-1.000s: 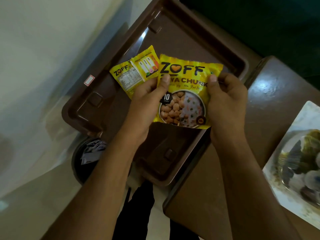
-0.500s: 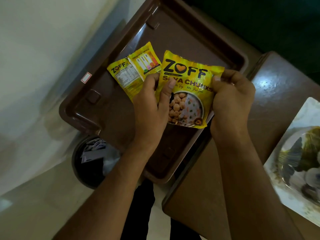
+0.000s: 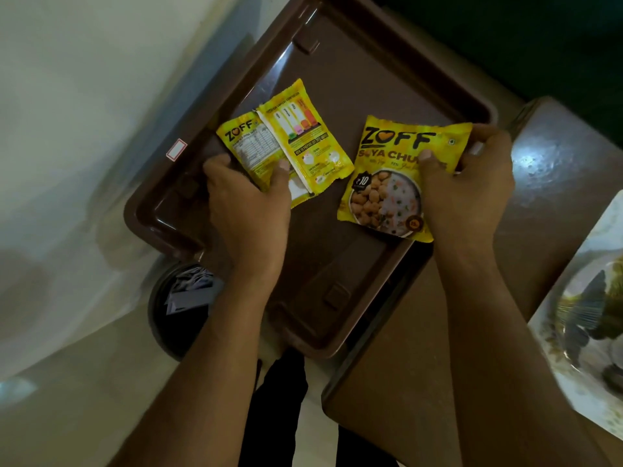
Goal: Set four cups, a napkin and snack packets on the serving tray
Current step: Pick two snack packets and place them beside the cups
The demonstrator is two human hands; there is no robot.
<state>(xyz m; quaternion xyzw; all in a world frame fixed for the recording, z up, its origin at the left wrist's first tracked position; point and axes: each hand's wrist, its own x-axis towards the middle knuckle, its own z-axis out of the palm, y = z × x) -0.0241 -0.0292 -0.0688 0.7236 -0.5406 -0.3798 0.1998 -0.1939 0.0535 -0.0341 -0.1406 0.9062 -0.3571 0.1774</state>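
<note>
Left hand pinches back-side-up packet on brown tray; right hand grips Zoff soya packet, right.

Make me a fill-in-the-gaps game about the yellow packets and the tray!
1. Both snack packets are mostly ____ in colour.
2. The front-side-up packet is held by the ____ hand.
3. The left hand holds the back-side-up packet over the brown ____.
4. The number of cups on the tray is ____.

Missing words: yellow; right; tray; zero
</note>
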